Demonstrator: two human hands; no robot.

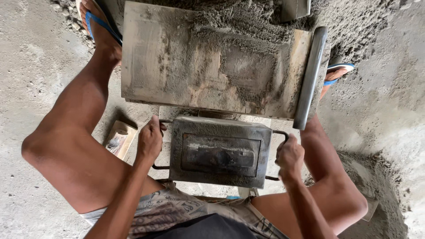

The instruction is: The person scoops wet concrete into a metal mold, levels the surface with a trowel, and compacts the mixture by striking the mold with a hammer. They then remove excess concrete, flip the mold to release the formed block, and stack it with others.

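While both side handles are gripped, a dark metal mould box (220,152) is held between the person's knees, just in front of a long grey work board (212,57). The left hand (149,140) is wrapped around the left wire handle (160,146), its fingers curled and pressed together; the right hand (290,158) is closed the same way around the right wire handle (279,152), fingers bunched on the bar. On the top face of the box, a recessed rectangular panel is seen, dark and smooth, with grey dust along its edges; what lies inside the box cannot be told. The board is coated with damp sandy mix, and a darker square imprint is left near its middle. A grey pipe (311,75) is laid along the board's right edge. Loose grey sand mix (354,26) is heaped behind the board and to the right. A small wooden block (118,138) is set on the ground just beside the left hand. Blue flip-flops (95,22) are worn on both feet. The ground (31,66) is rough grey concrete, dusted with sand and small pebbles.
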